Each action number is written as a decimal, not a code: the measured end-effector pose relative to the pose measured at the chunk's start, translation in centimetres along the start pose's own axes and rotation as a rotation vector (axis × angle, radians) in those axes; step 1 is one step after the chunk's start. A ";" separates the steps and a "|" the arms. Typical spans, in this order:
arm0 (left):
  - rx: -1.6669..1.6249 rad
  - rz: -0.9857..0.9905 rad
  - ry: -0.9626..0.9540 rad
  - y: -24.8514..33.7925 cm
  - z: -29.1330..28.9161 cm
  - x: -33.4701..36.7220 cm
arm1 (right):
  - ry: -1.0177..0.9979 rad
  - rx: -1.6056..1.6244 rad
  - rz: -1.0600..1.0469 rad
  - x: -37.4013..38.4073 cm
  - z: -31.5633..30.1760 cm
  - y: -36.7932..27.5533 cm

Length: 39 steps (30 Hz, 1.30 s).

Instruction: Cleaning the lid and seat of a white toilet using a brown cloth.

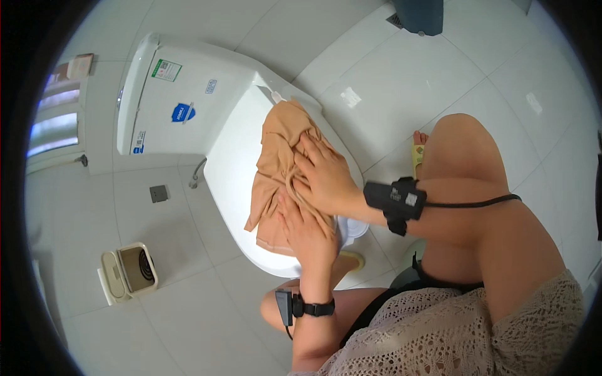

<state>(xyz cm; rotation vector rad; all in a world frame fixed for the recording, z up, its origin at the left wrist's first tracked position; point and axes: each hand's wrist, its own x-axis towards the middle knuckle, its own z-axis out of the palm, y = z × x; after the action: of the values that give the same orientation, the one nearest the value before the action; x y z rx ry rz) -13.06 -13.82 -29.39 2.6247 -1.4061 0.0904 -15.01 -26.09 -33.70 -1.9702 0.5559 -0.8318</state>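
Note:
A tan garment of thin, stretchy-looking cloth (pixel 274 164) lies crumpled along the closed white toilet lid (pixel 235 147). My left hand (pixel 308 237) rests on its nearer part, fingers stretched out over the cloth. Farther up, my right hand (pixel 327 180) presses on the garment with its fingers spread. A twisted fold of the cloth runs beside the right thumb. What kind of garment it is, I cannot make out. Both wrists carry black strapped-on devices, the right one with a cable along the arm.
The white toilet tank (pixel 188 94) with stickers stands behind the lid at left. On the tiled floor are a cream bin (pixel 128 274) and a square drain (pixel 159 193). A dark grey container (pixel 419 15) stands at the top. My bare knees flank the lid's near end.

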 end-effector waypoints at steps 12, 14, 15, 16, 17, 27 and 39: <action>0.045 -0.090 0.042 -9.4 -0.9 -9.7 | -0.178 -0.084 -0.087 -8.7 -1.3 -4.2; -0.071 -0.148 0.148 -12.1 -1.0 -9.6 | -0.092 -0.024 -0.060 -8.5 -1.2 -5.1; -0.057 -0.161 0.144 -13.0 -1.0 -9.2 | -0.104 -0.045 -0.064 -8.3 -1.3 -5.2; -0.058 -0.160 0.142 -12.8 -1.1 -8.3 | -0.104 -0.046 -0.062 -7.8 -1.1 -4.7; -0.050 -0.185 0.103 -12.6 -1.2 -7.3 | -0.126 -0.023 -0.137 -7.0 -0.7 -4.1; -0.153 0.121 -0.051 -1.5 0.1 2.2 | 0.023 0.097 0.257 3.8 0.4 0.6; -0.149 0.086 -0.071 -2.7 -0.6 1.5 | -0.206 0.555 0.861 -4.2 -3.3 1.0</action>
<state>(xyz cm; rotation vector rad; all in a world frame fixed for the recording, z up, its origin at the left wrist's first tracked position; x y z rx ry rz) -9.99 -13.47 -28.88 2.4698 -1.4871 -0.0949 -20.33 -25.65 -34.77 -1.1144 0.8463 -0.1916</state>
